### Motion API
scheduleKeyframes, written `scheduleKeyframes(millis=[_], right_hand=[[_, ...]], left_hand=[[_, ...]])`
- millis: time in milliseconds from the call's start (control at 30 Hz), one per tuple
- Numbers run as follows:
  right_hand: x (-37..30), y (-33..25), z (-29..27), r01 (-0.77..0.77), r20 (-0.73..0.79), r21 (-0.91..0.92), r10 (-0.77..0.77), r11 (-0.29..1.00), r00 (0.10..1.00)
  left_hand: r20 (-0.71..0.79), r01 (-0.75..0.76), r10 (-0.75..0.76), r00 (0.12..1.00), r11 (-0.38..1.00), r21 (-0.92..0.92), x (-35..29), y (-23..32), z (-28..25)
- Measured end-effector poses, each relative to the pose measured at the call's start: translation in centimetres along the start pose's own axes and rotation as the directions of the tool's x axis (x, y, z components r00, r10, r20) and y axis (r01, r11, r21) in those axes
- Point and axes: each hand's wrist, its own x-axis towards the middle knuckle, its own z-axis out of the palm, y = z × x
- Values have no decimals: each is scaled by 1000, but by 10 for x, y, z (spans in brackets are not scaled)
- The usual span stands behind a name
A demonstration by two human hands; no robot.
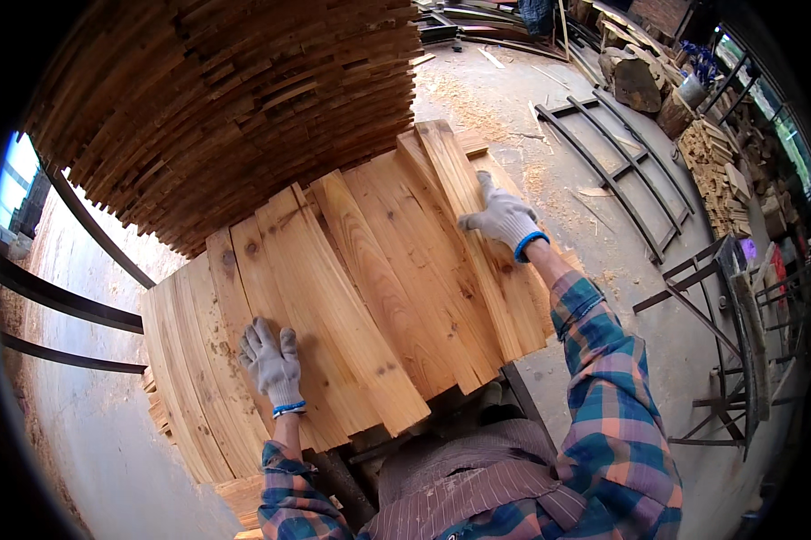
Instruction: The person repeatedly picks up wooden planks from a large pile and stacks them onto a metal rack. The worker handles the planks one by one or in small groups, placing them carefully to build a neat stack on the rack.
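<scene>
1. The sawn planks [383,261] are laid side by side, long edges together, in a layer directly in front of the wearer; their near ends are staggered.
2. The gloved left hand [273,364] is set flat on the planks left of centre, fingers spread and nothing grasped, perhaps so that the wood is steadied.
3. The gloved right hand [504,216] is placed well apart from the left, over the far part of a narrow plank [485,274] near the layer's right side. Whether this plank is clamped cannot be told, since part of the grip is hidden; the placement would suit guidance of its edge.
4. Dark metal beams [524,396] are seen at the near edge, presumably as support.
5. A tall timber stack [243,108] is piled behind in close courses, probably for compact storage.
6. A ladder-like metal frame [614,175] is laid on the sawdust-strewn floor [576,243] to the right.
</scene>
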Motion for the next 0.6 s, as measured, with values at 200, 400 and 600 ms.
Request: scheduleKeyframes(millis=[200, 400, 600], right_hand=[[-12, -39, -2, -122, 166, -227, 162, 966, 973], [11, 10, -23, -9, 200, -26, 14, 1000, 980], [33, 92, -40, -72, 164, -87, 86, 994, 983]], left_hand=[[269, 266, -94, 959, 631, -729, 21, 24, -23], [17, 148, -149, 989, 951, -272, -5, 170, -33], [131, 483, -486, 864, 874, 56, 14, 203, -41]])
